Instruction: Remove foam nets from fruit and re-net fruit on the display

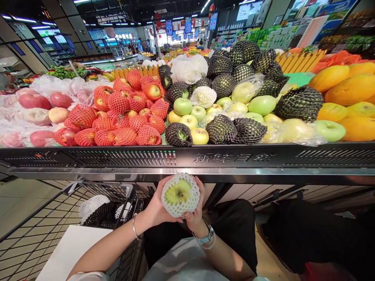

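A yellow-green apple (180, 193) in a white foam net is held between my two hands, just in front of the display's metal front edge. My left hand (158, 208) wraps round its left side and underside. On the right side my right hand (195, 218) grips it, fingers curled along the net. The apple's brown hollow end faces up at me, and the net leaves that part bare. Nearest beyond it on the display are loose green apples (200, 136) and dark fruit nets (221, 129).
A black wire cart (26, 242) stands at my left with net-wrapped items (96, 212) and a white board (73, 249). The fruit stand's black front rail (234, 157) runs across. Red-netted apples (125, 136) lie left, orange-yellow fruit (351, 89) right. Dark-clothed legs (316, 230) show at lower right.
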`<state>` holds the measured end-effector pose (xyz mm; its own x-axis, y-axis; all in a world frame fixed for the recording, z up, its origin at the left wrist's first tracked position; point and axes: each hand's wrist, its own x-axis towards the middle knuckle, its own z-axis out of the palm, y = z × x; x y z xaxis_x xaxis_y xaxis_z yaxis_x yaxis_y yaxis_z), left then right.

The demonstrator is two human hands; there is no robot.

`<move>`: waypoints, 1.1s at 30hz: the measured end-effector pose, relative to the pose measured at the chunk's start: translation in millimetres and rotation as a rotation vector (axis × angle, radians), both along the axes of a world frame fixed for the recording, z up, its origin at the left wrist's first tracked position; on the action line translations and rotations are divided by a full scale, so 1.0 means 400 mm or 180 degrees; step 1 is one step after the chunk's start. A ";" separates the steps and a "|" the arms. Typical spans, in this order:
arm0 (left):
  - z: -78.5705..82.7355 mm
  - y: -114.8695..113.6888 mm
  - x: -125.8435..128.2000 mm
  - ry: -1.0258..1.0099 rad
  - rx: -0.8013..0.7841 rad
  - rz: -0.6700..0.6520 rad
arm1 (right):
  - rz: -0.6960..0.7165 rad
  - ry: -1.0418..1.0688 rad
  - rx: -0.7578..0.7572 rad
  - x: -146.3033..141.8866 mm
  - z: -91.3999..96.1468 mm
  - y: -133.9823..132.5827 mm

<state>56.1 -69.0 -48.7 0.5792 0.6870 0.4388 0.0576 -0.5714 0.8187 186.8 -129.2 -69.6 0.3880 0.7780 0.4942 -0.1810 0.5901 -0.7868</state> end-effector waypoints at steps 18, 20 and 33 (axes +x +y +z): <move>0.056 0.017 -0.016 0.0598 0.2186 0.0112 | -0.0409 -0.1409 -0.0955 0.173 0.153 -0.002; 0.055 0.019 -0.016 0.0626 0.2139 0.0071 | -0.0457 -0.0606 -0.0859 0.174 0.133 0.016; -0.018 0.030 -0.010 -0.0044 0.1615 0.0156 | 0.0419 0.1514 -0.0504 -0.056 0.027 0.011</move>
